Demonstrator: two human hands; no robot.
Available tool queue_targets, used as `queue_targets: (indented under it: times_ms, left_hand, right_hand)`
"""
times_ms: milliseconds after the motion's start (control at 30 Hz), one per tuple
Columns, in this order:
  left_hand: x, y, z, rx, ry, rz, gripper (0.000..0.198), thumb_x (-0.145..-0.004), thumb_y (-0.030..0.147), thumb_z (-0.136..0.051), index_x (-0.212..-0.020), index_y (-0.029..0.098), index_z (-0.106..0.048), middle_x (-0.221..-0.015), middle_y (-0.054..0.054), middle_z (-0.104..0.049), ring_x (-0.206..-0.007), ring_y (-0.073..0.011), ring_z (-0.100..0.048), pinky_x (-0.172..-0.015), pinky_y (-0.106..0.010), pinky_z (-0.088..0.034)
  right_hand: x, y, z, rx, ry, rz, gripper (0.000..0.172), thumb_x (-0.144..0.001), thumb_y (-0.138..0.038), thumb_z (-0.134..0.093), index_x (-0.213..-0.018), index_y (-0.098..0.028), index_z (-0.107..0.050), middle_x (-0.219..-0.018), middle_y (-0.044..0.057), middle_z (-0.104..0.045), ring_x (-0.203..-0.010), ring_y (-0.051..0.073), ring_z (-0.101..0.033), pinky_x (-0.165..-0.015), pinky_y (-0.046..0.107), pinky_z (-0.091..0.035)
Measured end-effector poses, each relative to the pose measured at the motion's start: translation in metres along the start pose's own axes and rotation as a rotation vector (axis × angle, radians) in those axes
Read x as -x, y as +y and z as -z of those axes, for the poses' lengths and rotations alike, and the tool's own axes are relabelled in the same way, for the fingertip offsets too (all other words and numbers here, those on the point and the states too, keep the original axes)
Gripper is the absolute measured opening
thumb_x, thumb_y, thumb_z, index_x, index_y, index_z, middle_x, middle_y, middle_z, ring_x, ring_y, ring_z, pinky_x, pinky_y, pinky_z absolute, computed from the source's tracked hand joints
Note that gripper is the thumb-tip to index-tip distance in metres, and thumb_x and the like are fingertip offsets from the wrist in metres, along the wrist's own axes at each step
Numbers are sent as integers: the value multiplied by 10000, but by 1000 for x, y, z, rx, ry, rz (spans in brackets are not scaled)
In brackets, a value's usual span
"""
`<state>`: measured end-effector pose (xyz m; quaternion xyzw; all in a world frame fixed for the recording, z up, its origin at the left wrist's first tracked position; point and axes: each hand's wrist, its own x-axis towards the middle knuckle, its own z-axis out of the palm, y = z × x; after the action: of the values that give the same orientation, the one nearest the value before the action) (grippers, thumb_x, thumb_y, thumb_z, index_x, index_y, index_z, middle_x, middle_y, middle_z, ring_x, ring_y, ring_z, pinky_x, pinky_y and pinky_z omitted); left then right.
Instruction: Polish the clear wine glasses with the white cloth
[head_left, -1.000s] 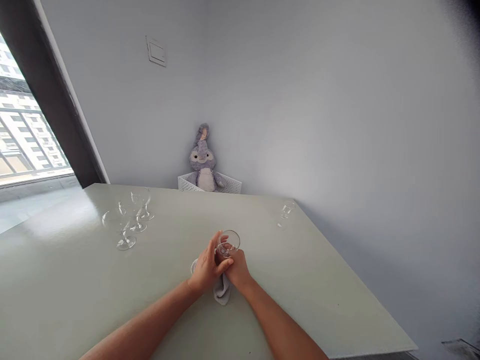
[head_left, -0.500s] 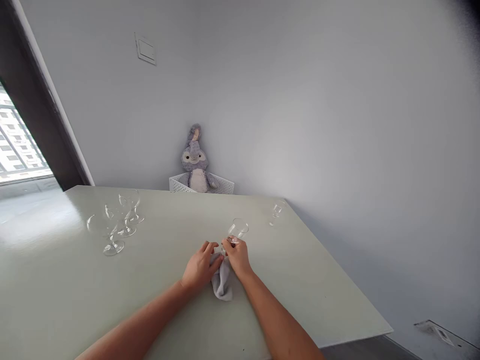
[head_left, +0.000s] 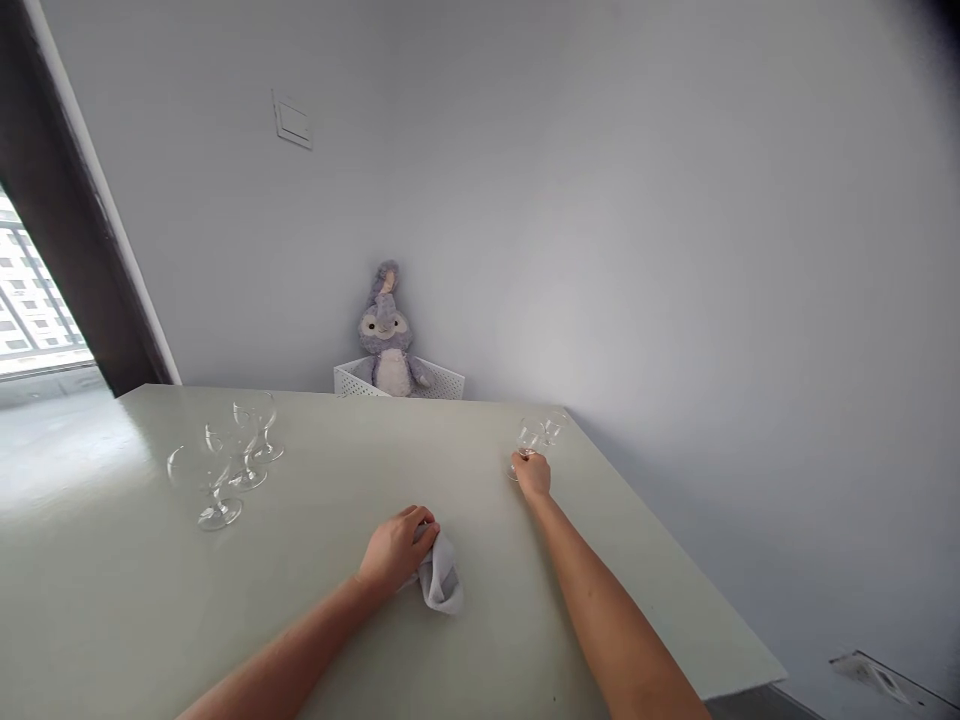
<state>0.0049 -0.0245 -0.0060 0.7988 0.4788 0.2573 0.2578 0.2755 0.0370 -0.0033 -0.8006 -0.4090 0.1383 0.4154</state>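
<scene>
My right hand (head_left: 532,472) is stretched out to the far right of the pale green table (head_left: 337,620), closed round the stem of a clear wine glass (head_left: 527,437) that stands upright there. Just behind it, near the table's far right corner, stands a second wine glass (head_left: 555,424). My left hand (head_left: 394,547) rests on the table nearer to me, its fingers curled on a crumpled grey cloth (head_left: 439,577).
Three empty stemmed glasses (head_left: 225,465) stand grouped on the table's left part. A white perforated basket (head_left: 442,380) with a grey plush rabbit (head_left: 385,333) sits behind the far edge against the wall. The table's right edge drops to the floor; a window is at left.
My right hand carried the wine glass away from the cloth, up and to the right, and set it beside the other glass. My left hand stayed on the cloth.
</scene>
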Motion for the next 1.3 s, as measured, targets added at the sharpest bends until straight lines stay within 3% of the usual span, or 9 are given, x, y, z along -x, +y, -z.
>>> queue_targets:
  times_ms: [267, 467, 567, 700, 833, 967, 1100, 1200, 1300]
  left_hand:
    - [-5, -5, 3, 56, 16, 69, 208, -803, 323, -409, -741, 211, -574, -772, -3, -614, -716, -135, -536, -624, -225, -339]
    - [-13, -11, 5, 216, 71, 222, 234, -788, 368, -396, -710, 198, -535, -684, 12, -575, -656, -131, -506, -572, -223, -326]
    - [-14, -13, 4, 323, 70, 216, 247, -782, 395, -397, -729, 192, -527, -621, 28, -540, -595, -116, -472, -542, -216, -322]
    - [-12, -13, 5, 433, 112, 132, 222, -777, 386, -415, -758, 192, -523, -583, 47, -505, -549, -100, -445, -522, -206, -336]
    - [-12, -19, 19, 275, 454, -6, 148, -760, 317, -479, -823, 198, -541, -747, 10, -558, -695, -121, -498, -653, -237, -402]
    - [-16, -37, 55, -14, 1016, -153, 163, -763, 286, -514, -884, 180, -539, -883, -59, -537, -846, -168, -495, -780, -331, -403]
    - [-14, -66, 104, -230, 1477, -140, 359, -691, 392, -601, -945, 158, -500, -1037, -124, -464, -1019, -238, -445, -860, -407, -360]
    - [-7, -87, 131, -296, 1688, -16, 588, -665, 532, -570, -1080, 139, -428, -1128, -162, -407, -1096, -272, -393, -910, -442, -311]
    - [-1, -99, 142, -302, 1764, 137, 728, -679, 613, -498, -1197, 128, -339, -1195, -174, -367, -1152, -279, -344, -954, -446, -259]
  right_hand:
    - [-18, 6, -5, 67, -1, -55, 238, -676, -259, -493, -864, -174, -612, -743, 58, -628, -708, 202, -571, -585, 259, -371]
    - [32, 4, 1, -8, 26, -17, 348, -742, -303, -422, -1040, -151, -518, -882, 94, -614, -733, 206, -557, -614, 281, -376]
    - [77, -16, -10, -145, -198, 162, 292, -741, -392, -470, -906, -180, -584, -828, 47, -625, -723, 175, -551, -619, 248, -387]
    - [129, -45, -35, -388, -752, 351, 276, -647, -331, -609, -867, -165, -599, -725, -11, -593, -636, 124, -504, -559, 215, -358]
    - [147, -52, -50, -482, -761, 157, 97, -625, -228, -561, -574, -154, -525, -481, -64, -446, -471, 82, -396, -452, 203, -287]
    - [134, -41, -42, -920, -732, -208, 158, -584, -231, -607, -711, -157, -548, -518, -48, -525, -463, 109, -490, -461, 224, -383]
    - [116, -30, -31, -1164, -595, -459, 213, -590, -271, -652, -750, -190, -537, -612, -36, -594, -545, 122, -574, -513, 233, -468]
    - [110, -27, -30, -1200, -459, -539, 195, -640, -316, -640, -762, -203, -537, -647, -44, -605, -583, 120, -590, -525, 227, -491]
    - [110, -26, -33, -1195, -438, -542, 208, -644, -333, -651, -762, -198, -546, -663, -32, -616, -606, 140, -597, -515, 235, -495]
